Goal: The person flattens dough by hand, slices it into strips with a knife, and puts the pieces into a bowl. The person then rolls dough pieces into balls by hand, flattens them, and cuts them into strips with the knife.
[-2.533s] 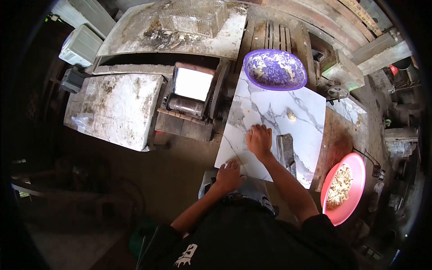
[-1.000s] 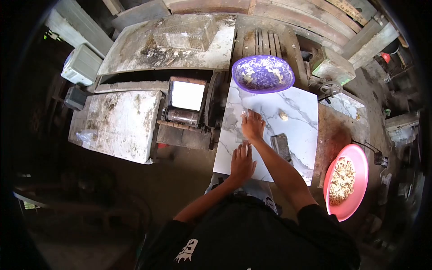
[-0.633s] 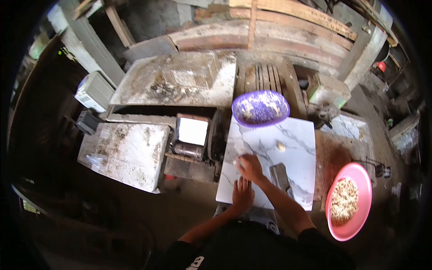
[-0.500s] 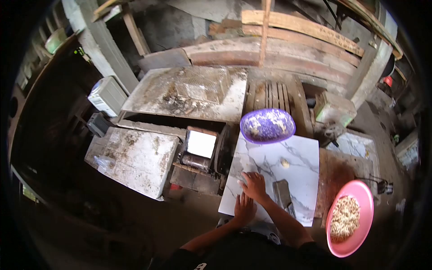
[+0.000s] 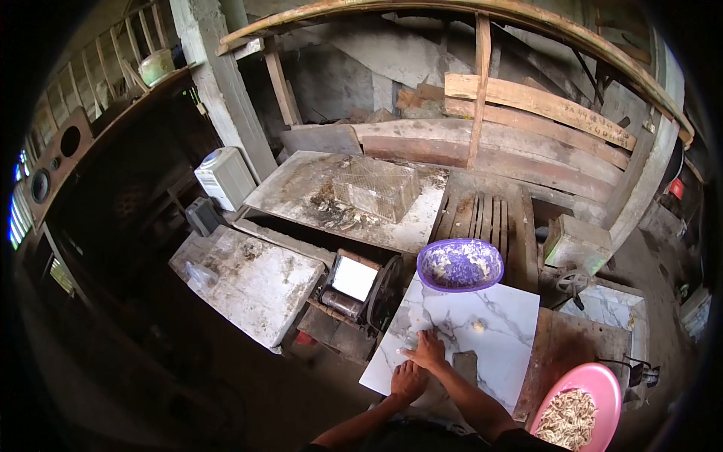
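My left hand [image 5: 409, 381] lies palm down on the white marbled tabletop [image 5: 506, 310], near its front left edge, with fingers stretched forward. Just ahead of it and to the right, my right hand [image 5: 428, 349] rests on the same surface, thumb and forefinger spread apart. A tiny pale bit shows at the thumb; what it is I cannot make out. Right of my hands lies a dark grey rectangular block [image 5: 465, 366], partly behind my right forearm. A small pale lump [image 5: 478, 327] sits farther back. At the far edge stands a purple basin [image 5: 460, 283] smeared with white residue.
A pink basin [image 5: 605, 377] of pale, finger-like pieces stands at the lower right. Left of the tabletop is a machine with a roller [image 5: 341, 303] and a wheel. Beyond are a stained slab [image 5: 260, 280], a wire cage [image 5: 376, 190] and a concrete post [image 5: 226, 98].
The camera view has tilted upward, so the scene sits lower in the picture. My right hand has come back slightly over the tabletop, closer to my left hand.
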{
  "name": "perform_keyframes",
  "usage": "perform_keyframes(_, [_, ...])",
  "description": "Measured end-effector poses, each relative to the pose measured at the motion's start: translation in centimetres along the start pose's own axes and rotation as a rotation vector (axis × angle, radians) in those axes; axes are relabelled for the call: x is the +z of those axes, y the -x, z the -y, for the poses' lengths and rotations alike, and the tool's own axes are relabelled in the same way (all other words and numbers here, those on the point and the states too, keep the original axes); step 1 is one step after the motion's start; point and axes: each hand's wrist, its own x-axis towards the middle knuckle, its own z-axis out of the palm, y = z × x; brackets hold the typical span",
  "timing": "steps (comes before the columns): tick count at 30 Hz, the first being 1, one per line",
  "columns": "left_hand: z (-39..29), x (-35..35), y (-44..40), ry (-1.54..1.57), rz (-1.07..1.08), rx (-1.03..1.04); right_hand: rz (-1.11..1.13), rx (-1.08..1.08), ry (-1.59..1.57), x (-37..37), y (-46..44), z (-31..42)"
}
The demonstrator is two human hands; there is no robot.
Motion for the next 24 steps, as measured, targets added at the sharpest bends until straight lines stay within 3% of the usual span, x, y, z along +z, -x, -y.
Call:
perform_keyframes(7, [2.1, 2.2, -3.0, 0.171, -0.286, -0.083, 0.007, 0.086, -0.144, 0.1, -1.0, -1.0])
perform_keyframes(9, [2.8, 3.8, -4.3, 0.665, -0.425, -0.42, -0.022, 0.101, -0.213, 0.5, -0.8, -1.6])
perform_keyframes(10, [3.6, 4.6, -5.2, 0.663, -0.425, -0.412, -0.029, 0.103, -0.215, 0.6, -1.0, -1.9])
perform_keyframes(12, [5.2, 6.6, -6.5, 1.198, -0.05, -0.542, 0.016, 0.182, -0.266, 0.1, -1.1, -2.0])
perform_keyframes(13, [4.9, 7.6, -6.6, 1.437, -0.132, -0.538, 0.011, 0.188, -0.27, -0.1, -1.1, -2.1])
perform_keyframes(17, [2.4, 3.3, -5.9, 1.442, -0.064, -0.554, 0.012, 0.304, -0.319, -1.2, -0.9, -2.3])
perform_keyframes(19, [-0.1, -0.1, -5.4, 1.146, -0.139, -0.636, 0.009, 0.344, -0.374, -1.9, -0.6, -2.5])
perform_keyframes(21, [0.8, 1.8, -6.1, 1.194, -0.193, -0.555, -0.008, 0.46, -0.508, -2.5, -0.4, -2.8])
perform_keyframes(22, [1.3, 3.0, -6.5, 1.239, -0.248, -0.476, -0.01, 0.461, -0.507, -2.7, -0.2, -3.0])
perform_keyframes(24, [-0.3, 2.5, -7.0, 1.365, -0.286, -0.523, -0.065, 0.391, -0.527, -2.9, 0.4, -3.4])
